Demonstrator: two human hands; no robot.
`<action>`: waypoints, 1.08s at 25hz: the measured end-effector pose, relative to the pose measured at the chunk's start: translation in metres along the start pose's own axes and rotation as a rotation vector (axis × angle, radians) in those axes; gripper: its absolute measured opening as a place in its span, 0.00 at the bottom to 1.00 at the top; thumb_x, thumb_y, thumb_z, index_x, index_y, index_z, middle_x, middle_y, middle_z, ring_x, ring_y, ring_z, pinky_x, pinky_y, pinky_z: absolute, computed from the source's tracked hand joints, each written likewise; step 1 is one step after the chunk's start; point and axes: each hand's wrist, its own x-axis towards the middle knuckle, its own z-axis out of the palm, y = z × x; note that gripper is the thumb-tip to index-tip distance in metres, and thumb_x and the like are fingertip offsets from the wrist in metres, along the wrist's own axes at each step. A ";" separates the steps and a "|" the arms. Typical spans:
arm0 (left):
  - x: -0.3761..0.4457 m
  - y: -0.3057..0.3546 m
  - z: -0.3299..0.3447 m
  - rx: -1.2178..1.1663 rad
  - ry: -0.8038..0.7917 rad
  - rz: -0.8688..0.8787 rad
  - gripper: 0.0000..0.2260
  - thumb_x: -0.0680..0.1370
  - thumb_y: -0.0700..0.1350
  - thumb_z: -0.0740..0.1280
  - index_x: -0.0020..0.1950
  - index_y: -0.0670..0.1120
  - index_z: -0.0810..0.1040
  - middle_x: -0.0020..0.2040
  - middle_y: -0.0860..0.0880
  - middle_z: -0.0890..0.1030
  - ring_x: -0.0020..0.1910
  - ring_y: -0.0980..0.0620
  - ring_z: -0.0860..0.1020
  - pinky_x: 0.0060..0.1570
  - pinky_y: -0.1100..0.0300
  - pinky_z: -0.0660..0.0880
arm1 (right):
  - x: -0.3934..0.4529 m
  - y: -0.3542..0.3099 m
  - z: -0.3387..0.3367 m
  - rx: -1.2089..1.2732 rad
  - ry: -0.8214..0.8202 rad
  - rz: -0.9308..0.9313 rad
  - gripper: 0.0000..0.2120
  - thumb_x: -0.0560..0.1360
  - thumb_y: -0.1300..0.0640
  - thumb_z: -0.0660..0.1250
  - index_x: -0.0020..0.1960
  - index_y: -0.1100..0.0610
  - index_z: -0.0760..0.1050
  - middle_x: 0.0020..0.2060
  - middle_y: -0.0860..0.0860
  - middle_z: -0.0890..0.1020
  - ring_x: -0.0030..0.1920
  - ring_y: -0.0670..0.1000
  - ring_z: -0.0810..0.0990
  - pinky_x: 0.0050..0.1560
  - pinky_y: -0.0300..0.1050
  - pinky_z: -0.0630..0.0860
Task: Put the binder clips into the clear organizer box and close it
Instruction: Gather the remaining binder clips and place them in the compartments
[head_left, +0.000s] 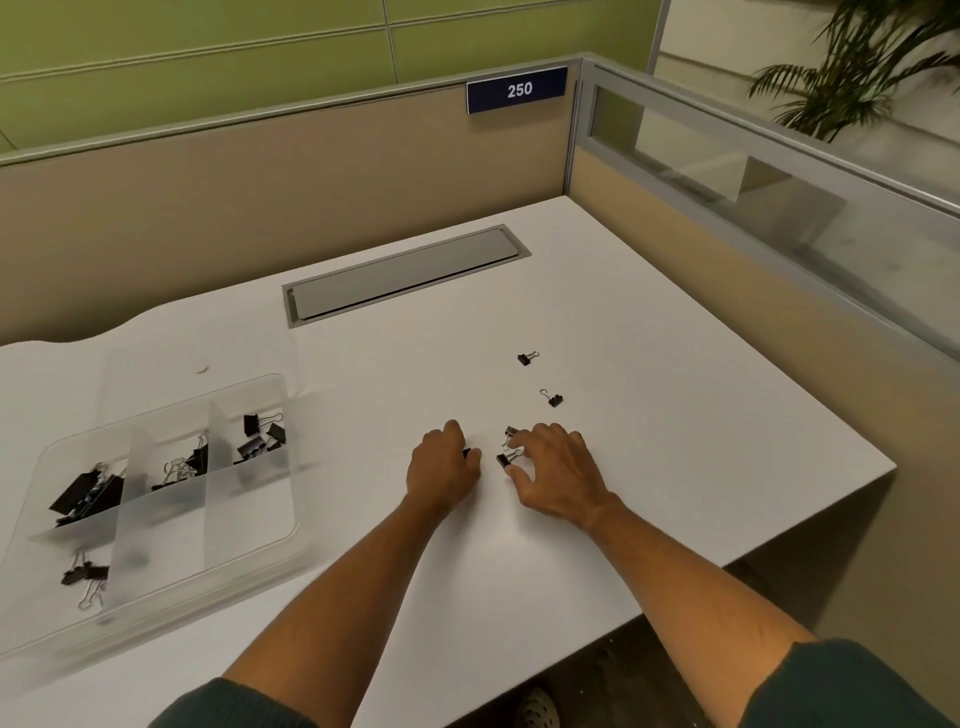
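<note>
A: Landmark: the clear organizer box (156, 499), lid open, on the white desk (649, 441). Where are the hands?

B: Both well to the right of the box, down on the desk. The left hand (441, 467) is curled, with a small black clip (466, 452) showing at its fingertips. It looks pinched, though most of it is hidden.

A: And the right hand (558, 475)?

B: Fingers spread and bent, hovering over 2 binder clips (508, 447) that lie between thumb and fingers. I cannot tell whether it has closed on either.

A: Loose clips?

B: 2 more, farther right of the box and beyond the right hand: 1 clip (554, 398) just past the fingers, another clip (527, 358) farther back. Both lie apart from each other.

A: Inside the box?

B: Black clips in 3 compartments along its far side, and a few clips (85, 577) in a near left compartment. Frosted dividers blur the count.

A: Behind the box?

B: A grey cable hatch (405, 273) set into the desk, back and to the right.
</note>
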 end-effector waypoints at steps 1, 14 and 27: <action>0.000 -0.001 -0.002 -0.016 0.010 -0.001 0.11 0.76 0.48 0.62 0.53 0.42 0.71 0.50 0.43 0.77 0.48 0.42 0.76 0.44 0.54 0.73 | 0.000 -0.002 0.001 0.031 -0.005 0.003 0.16 0.71 0.49 0.68 0.57 0.53 0.78 0.48 0.52 0.80 0.52 0.56 0.78 0.52 0.51 0.71; 0.011 0.006 -0.006 -0.195 0.064 0.149 0.10 0.76 0.38 0.59 0.55 0.40 0.77 0.53 0.42 0.76 0.50 0.45 0.75 0.46 0.58 0.68 | 0.004 -0.006 -0.003 0.189 -0.004 0.193 0.09 0.73 0.58 0.65 0.52 0.57 0.78 0.45 0.56 0.79 0.46 0.56 0.79 0.47 0.46 0.75; 0.031 0.039 0.025 -0.056 -0.054 0.208 0.23 0.76 0.55 0.67 0.63 0.42 0.68 0.59 0.44 0.73 0.57 0.43 0.73 0.55 0.50 0.69 | 0.024 0.030 -0.019 0.315 0.197 0.395 0.13 0.75 0.68 0.57 0.57 0.62 0.75 0.49 0.59 0.82 0.51 0.59 0.78 0.47 0.42 0.69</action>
